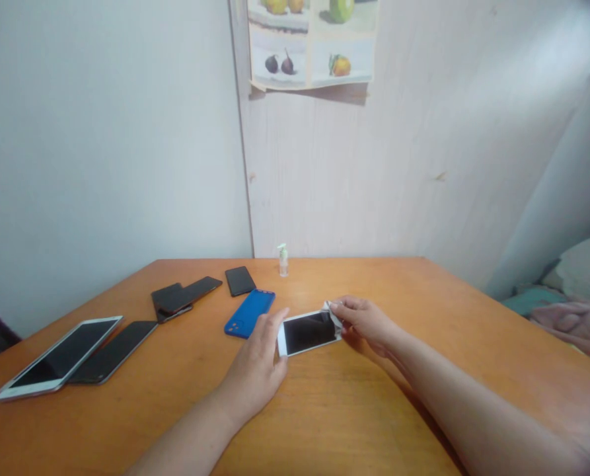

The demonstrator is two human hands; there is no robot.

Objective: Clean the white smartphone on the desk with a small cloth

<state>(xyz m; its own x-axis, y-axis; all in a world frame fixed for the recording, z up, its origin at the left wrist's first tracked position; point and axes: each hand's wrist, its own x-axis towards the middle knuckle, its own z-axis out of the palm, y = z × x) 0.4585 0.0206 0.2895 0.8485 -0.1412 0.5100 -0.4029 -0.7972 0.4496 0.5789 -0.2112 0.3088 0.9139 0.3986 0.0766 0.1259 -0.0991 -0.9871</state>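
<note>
A white smartphone [308, 332] with a dark screen lies face up on the wooden table, slightly tilted in my view. My left hand [259, 360] grips its left end, thumb at the near edge and fingers at the far edge. At the phone's right end, my right hand [361, 322] pinches a small whitish cloth or tissue [335, 317], which rests against the screen. Just beyond my left hand lies a blue phone case [251, 313] with camera holes at its near end.
Several dark phones lie to the left, one black phone [240, 281] near the back. A white tablet [61, 357] overlaps a dark phone [113, 352]. A small pump bottle [283, 260] stands near the table's [398, 274] back edge. Fabric [572, 324] lies beyond the right side.
</note>
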